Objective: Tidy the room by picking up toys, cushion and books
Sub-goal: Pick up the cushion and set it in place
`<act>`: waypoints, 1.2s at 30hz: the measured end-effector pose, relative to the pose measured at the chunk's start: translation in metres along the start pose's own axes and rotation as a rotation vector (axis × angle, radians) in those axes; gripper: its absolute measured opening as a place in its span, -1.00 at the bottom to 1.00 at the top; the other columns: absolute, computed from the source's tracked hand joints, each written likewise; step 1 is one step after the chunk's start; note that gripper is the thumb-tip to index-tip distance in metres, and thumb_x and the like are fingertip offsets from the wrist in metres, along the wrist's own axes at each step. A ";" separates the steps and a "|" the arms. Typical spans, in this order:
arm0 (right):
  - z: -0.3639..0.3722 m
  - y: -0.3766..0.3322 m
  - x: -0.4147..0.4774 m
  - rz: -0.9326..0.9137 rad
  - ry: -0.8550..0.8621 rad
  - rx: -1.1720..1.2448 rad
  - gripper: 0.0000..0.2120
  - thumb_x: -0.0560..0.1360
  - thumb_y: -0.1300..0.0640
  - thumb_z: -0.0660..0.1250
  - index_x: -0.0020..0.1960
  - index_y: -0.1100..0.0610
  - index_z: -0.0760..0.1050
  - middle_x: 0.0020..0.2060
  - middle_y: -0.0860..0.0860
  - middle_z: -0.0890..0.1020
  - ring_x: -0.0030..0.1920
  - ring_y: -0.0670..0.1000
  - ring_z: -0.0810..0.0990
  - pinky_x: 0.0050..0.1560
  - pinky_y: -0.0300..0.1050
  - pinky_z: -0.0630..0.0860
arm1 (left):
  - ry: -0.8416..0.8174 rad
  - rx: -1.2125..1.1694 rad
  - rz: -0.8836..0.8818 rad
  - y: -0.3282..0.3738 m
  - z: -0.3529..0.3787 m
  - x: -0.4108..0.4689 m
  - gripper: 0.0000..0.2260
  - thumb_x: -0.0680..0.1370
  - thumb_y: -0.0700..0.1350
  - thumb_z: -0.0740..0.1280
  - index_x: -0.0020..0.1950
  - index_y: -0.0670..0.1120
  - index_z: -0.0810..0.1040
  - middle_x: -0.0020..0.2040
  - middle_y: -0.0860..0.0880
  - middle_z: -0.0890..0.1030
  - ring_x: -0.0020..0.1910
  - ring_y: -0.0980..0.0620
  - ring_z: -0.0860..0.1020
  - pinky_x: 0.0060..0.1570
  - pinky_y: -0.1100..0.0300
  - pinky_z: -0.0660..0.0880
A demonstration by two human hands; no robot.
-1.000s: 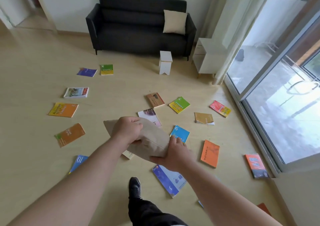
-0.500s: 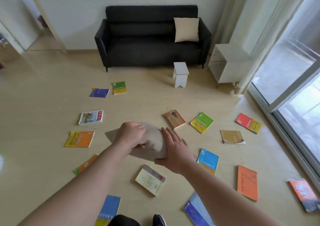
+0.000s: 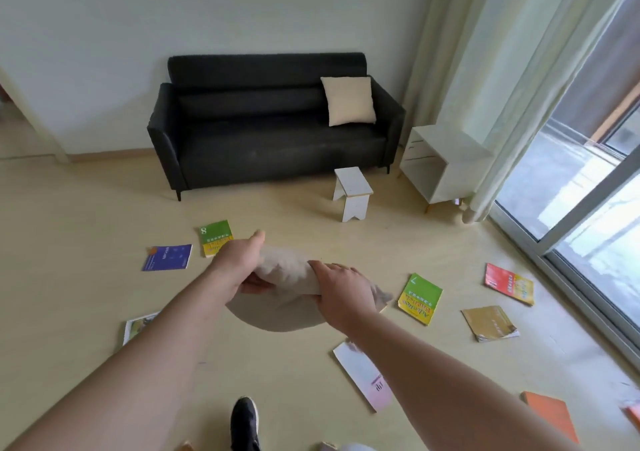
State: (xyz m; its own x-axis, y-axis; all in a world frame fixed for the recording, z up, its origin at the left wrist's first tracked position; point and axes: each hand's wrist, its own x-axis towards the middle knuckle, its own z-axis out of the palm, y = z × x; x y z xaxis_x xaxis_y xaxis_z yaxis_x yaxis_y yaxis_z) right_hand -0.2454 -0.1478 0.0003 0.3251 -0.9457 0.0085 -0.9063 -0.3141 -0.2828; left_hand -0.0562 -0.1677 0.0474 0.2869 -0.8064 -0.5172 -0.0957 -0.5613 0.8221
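Over smooth floor [image 3: 86,243], crumpled beige cushion [image 3: 284,272]

The sofa [image 3: 270,139] is black with a cream cushion [image 3: 349,101], the held cushion [image 3: 284,277] beige, the stool [image 3: 353,191] and side cabinet [image 3: 446,160] white, the floor [image 3: 86,243] pale wood, and among the books lie a purple book [image 3: 167,257], a red-and-yellow book [image 3: 509,283], a mustard book [image 3: 490,322] and an orange book [image 3: 550,419].

One head camera up high, tilted forward and down: sofa [image 3: 273,139] at twelve o'clock, window [image 3: 595,243] at three, left hand [image 3: 237,270] and right hand [image 3: 343,289] close in.
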 end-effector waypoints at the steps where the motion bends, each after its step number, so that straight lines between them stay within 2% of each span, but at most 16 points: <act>1: -0.001 -0.012 0.024 0.039 0.003 0.008 -0.62 0.50 0.10 0.23 0.31 -0.05 0.41 0.12 -0.07 0.64 0.14 0.11 0.58 0.05 -0.01 0.45 | 0.000 0.000 -0.014 0.013 -0.016 0.020 -0.49 0.57 0.30 0.21 0.01 -0.15 0.62 -0.13 -0.20 0.70 -0.15 -0.18 0.70 -0.16 -0.06 0.65; 3: -0.005 -0.034 0.073 0.140 0.018 0.040 -0.67 0.48 0.12 0.23 0.23 -0.05 0.43 0.03 -0.06 0.64 0.05 0.15 0.61 -0.12 -0.04 0.38 | 0.004 -0.048 -0.034 0.035 -0.047 0.065 -0.45 0.62 0.33 0.09 0.04 -0.13 0.57 -0.23 -0.17 0.70 -0.23 -0.16 0.70 -0.26 0.05 0.63; 4: -0.009 -0.042 0.094 0.201 0.030 0.083 -0.70 0.48 0.11 0.23 0.20 -0.05 0.44 -0.01 -0.05 0.64 0.01 0.17 0.61 -0.17 -0.05 0.35 | 0.010 -0.042 -0.029 0.043 -0.059 0.084 -0.46 0.62 0.33 0.06 0.09 -0.11 0.55 -0.23 -0.16 0.71 -0.22 -0.16 0.70 -0.23 0.04 0.63; 8: -0.030 -0.058 0.169 0.378 0.136 0.250 -0.78 0.52 -0.03 0.29 0.15 -0.05 0.48 -0.14 -0.03 0.65 -0.09 0.17 0.60 -0.23 -0.08 0.34 | -0.017 0.091 0.006 0.074 -0.091 0.158 -0.49 0.65 0.28 0.04 0.17 -0.10 0.54 -0.01 -0.09 0.68 -0.04 -0.15 0.66 0.08 -0.07 0.61; 12: -0.052 -0.059 0.232 0.515 0.246 0.499 -0.81 0.51 -0.10 0.35 0.09 -0.10 0.46 -0.26 -0.22 0.54 -0.17 0.01 0.51 -0.29 -0.17 0.33 | -0.063 0.205 0.118 0.105 -0.102 0.220 -0.62 0.66 0.22 0.09 0.23 0.00 0.51 0.21 -0.07 0.57 0.17 -0.16 0.55 0.22 -0.06 0.52; 15: -0.059 -0.052 0.282 0.564 0.361 0.701 -0.74 0.49 -0.10 0.40 0.14 -0.09 0.50 -0.16 -0.19 0.61 -0.08 0.01 0.57 -0.12 -0.09 0.46 | -0.076 0.273 0.211 0.132 -0.105 0.273 -0.53 0.64 0.23 0.12 0.45 0.01 0.43 0.33 0.02 0.49 0.35 -0.13 0.45 0.33 0.04 0.37; 18: -0.061 -0.034 0.333 0.600 0.458 0.891 -0.72 0.46 -0.10 0.46 0.14 -0.13 0.52 -0.10 -0.19 0.65 -0.05 -0.05 0.62 0.02 -0.01 0.57 | -0.013 0.328 0.244 0.166 -0.107 0.329 -0.35 0.51 0.34 0.10 0.48 -0.01 0.39 0.41 -0.07 0.48 0.36 -0.17 0.45 0.34 -0.04 0.37; 22: -0.069 0.009 0.405 0.611 0.533 1.202 -0.80 0.45 0.03 0.54 0.02 -0.06 0.59 -0.12 -0.10 0.71 -0.05 -0.02 0.67 -0.01 -0.03 0.63 | 0.064 0.273 0.216 0.223 -0.108 0.418 -0.40 0.59 0.26 0.14 0.49 -0.08 0.38 0.41 -0.15 0.47 0.33 -0.23 0.44 0.30 -0.04 0.37; 24: -0.074 0.035 0.440 0.603 0.536 1.315 -0.79 0.43 0.08 0.57 0.02 0.00 0.61 -0.13 -0.06 0.73 -0.06 0.03 0.70 -0.05 -0.03 0.65 | 0.090 0.244 0.199 0.252 -0.110 0.461 -0.40 0.61 0.29 0.10 0.48 -0.09 0.39 0.39 -0.16 0.48 0.31 -0.24 0.46 0.30 -0.07 0.39; 27: -0.086 0.072 0.502 0.603 0.488 1.410 -0.69 0.41 0.10 0.58 0.11 0.10 0.61 -0.05 0.05 0.74 0.00 0.13 0.71 0.02 0.09 0.67 | 0.108 0.171 0.182 0.304 -0.103 0.526 -0.22 0.48 0.49 0.02 0.47 -0.03 0.41 0.38 -0.10 0.49 0.30 -0.20 0.47 0.33 -0.15 0.40; 29: -0.092 0.088 0.540 0.610 0.453 1.450 -0.66 0.42 0.11 0.58 0.15 0.11 0.60 -0.02 0.07 0.74 0.02 0.15 0.71 0.02 0.09 0.67 | 0.118 0.150 0.189 0.337 -0.095 0.554 -0.22 0.49 0.50 -0.03 0.48 0.00 0.40 0.40 -0.06 0.47 0.34 -0.18 0.44 0.35 -0.12 0.36; 31: -0.095 0.105 0.589 0.612 0.408 1.472 -0.65 0.42 0.09 0.57 0.17 0.09 0.59 0.00 0.06 0.74 0.05 0.16 0.70 0.02 0.08 0.65 | 0.124 0.108 0.191 0.373 -0.087 0.590 -0.20 0.46 0.53 -0.05 0.51 0.07 0.36 0.44 -0.03 0.44 0.39 -0.17 0.41 0.37 -0.12 0.33; 33: -0.097 0.118 0.635 0.609 0.371 1.472 -0.62 0.43 0.07 0.56 0.20 0.05 0.58 0.03 0.04 0.73 0.09 0.15 0.69 0.09 0.13 0.64 | 0.112 0.097 0.183 0.398 -0.088 0.633 -0.09 0.30 0.64 -0.05 0.52 0.18 0.30 0.46 0.00 0.42 0.40 -0.17 0.40 0.40 -0.20 0.31; 35: -0.095 0.125 0.675 0.593 0.337 1.433 -0.58 0.44 0.06 0.56 0.25 -0.02 0.53 0.06 0.02 0.71 0.10 0.12 0.68 0.14 0.18 0.62 | 0.075 0.114 0.137 0.412 -0.094 0.680 -0.02 0.18 0.72 -0.04 0.48 0.26 0.31 0.42 0.01 0.46 0.36 -0.16 0.44 0.37 -0.24 0.34; 36: -0.094 0.128 0.693 0.593 0.317 1.408 -0.54 0.44 0.05 0.56 0.27 -0.06 0.49 0.08 0.01 0.69 0.11 0.11 0.67 0.14 0.18 0.62 | 0.047 0.122 0.102 0.418 -0.097 0.694 -0.03 0.20 0.71 -0.04 0.48 0.24 0.34 0.41 0.01 0.48 0.34 -0.15 0.45 0.36 -0.21 0.35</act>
State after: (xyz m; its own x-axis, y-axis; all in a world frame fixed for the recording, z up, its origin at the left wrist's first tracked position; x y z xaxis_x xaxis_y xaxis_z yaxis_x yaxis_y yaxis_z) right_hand -0.1612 -0.8509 0.0603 -0.2068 -0.9366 -0.2827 0.1536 0.2543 -0.9548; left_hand 0.1952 -0.9442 0.0552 0.3143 -0.8520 -0.4187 -0.2405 -0.4981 0.8331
